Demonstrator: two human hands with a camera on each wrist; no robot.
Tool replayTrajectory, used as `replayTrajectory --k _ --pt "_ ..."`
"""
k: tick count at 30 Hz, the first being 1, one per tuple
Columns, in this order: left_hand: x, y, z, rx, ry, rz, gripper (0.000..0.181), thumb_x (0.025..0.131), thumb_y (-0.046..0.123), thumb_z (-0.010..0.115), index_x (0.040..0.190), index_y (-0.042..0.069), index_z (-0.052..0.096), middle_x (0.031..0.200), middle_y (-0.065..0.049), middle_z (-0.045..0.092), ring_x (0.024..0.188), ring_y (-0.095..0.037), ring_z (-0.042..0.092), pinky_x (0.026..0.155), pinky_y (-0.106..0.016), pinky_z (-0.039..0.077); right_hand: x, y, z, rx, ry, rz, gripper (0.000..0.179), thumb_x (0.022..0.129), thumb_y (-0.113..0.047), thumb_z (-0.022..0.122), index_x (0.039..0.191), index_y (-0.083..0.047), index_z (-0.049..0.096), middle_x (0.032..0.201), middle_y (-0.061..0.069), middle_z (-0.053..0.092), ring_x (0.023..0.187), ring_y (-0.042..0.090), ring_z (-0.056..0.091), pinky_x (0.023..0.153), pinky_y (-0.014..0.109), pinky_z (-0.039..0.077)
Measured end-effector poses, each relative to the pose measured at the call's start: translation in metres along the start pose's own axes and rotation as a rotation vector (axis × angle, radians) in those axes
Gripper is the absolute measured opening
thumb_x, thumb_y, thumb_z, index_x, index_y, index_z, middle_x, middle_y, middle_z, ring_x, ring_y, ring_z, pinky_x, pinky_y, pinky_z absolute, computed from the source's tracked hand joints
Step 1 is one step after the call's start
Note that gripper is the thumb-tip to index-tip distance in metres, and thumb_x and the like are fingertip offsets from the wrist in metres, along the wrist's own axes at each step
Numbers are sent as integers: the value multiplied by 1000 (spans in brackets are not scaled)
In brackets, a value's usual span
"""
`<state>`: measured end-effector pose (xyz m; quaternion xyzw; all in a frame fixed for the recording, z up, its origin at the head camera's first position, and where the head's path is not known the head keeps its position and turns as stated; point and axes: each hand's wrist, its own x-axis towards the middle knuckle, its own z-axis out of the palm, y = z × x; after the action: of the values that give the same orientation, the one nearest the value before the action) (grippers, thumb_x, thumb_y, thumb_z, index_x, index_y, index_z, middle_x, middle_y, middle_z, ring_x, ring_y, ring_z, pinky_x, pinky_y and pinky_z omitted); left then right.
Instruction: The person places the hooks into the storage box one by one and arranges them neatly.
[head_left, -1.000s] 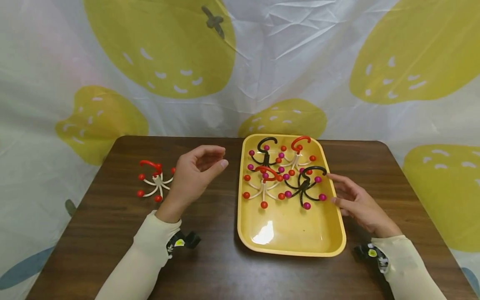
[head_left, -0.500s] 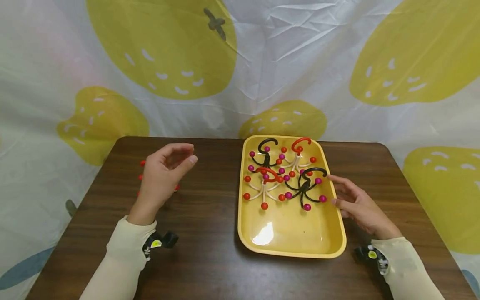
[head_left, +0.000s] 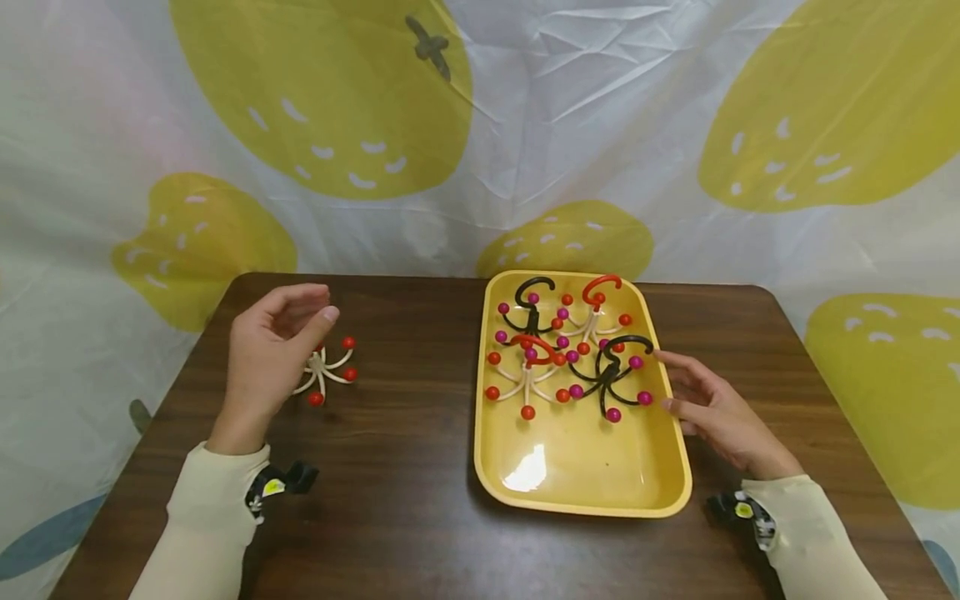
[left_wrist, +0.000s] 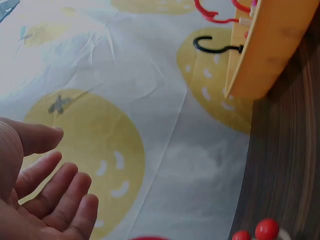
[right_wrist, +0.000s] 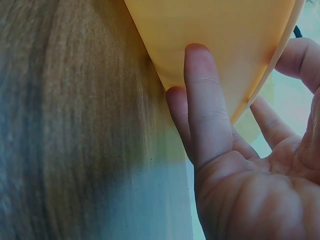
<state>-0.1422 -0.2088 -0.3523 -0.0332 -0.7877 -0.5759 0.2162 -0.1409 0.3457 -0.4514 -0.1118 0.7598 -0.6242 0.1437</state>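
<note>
My left hand (head_left: 266, 358) hovers, fingers relaxed and holding nothing, above a white multi-armed hook hanger (head_left: 324, 367) on the left of the table; the hand hides its red hook. In the left wrist view, the thumb and fingers (left_wrist: 75, 190) are apart. My right hand (head_left: 723, 412) touches the right side of a yellow tray (head_left: 581, 504), fingers (right_wrist: 205, 105) extended against its outer wall. In the tray lie two white hangers with red hooks, one in front (head_left: 527, 379) and one behind (head_left: 592, 321), and two black ones, one in front (head_left: 609, 377) and one behind (head_left: 533, 318).
The brown wooden table (head_left: 390, 483) carries the tray right of centre. A white cloth (head_left: 517, 167) with yellow fruit prints hangs behind the table's far edge. Small camera straps sit on both wrists.
My left hand has moved left from between the tray and the loose white hanger, passing over the hanger, whose right arms show again. The right hand and tray have stayed put.
</note>
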Motion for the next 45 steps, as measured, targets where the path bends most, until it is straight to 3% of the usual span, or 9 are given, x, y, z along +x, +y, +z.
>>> replayTrajectory --k 8,15,19,23,28,32,38,45 --pt "4 -15 -21 13 65 23 28 93 7 81 120 0 76 104 18 76 94 -2 73 83 -12 55 0 -1 0 20 -8 -11 66 105 -1 61 164 -11 33 136 2 59 110 15 74 78 38 66" --pt "7 -29 -30 33 99 10 30 93 6 80 121 -4 74 104 21 74 96 2 71 87 -11 54 0 1 2 52 -14 -22 66 104 1 61 163 -12 35 135 3 61 110 16 75 78 39 66" --pt "8 -35 -34 85 62 -22 33 94 11 81 124 0 74 106 24 73 98 3 70 86 -9 53 -1 2 2 49 -14 -22 66 104 1 60 163 -11 34 135 4 60 109 15 75 77 38 66" --pt "7 -41 -39 170 -16 -48 40 94 20 82 130 5 73 107 27 70 100 4 67 85 -8 50 0 2 1 42 -17 -20 66 105 0 60 164 -11 33 136 5 58 109 15 75 78 40 66" --pt "7 -46 -44 267 -126 -34 43 94 26 84 132 10 73 107 30 67 95 3 66 80 -10 49 0 1 2 34 -11 -12 66 105 -1 61 164 -11 32 137 6 57 110 15 75 78 41 66" --pt "8 -48 -45 315 -161 -17 41 93 26 84 131 13 74 106 33 66 93 0 66 79 -13 49 -1 1 1 23 -5 -5 67 105 -2 61 164 -11 32 137 5 57 108 15 75 78 40 66" --pt "11 -52 -47 356 -160 -20 37 94 26 83 128 13 76 111 23 71 102 -2 64 86 -15 47 -1 2 1 16 -1 -5 67 105 -2 61 165 -11 32 137 4 57 108 15 75 78 40 66" --pt "11 -57 -49 409 -110 -22 30 96 23 81 123 12 78 111 -12 78 85 4 61 74 -11 46 -1 1 2 12 0 -3 67 105 -2 61 165 -10 31 137 4 57 109 14 75 78 40 66"
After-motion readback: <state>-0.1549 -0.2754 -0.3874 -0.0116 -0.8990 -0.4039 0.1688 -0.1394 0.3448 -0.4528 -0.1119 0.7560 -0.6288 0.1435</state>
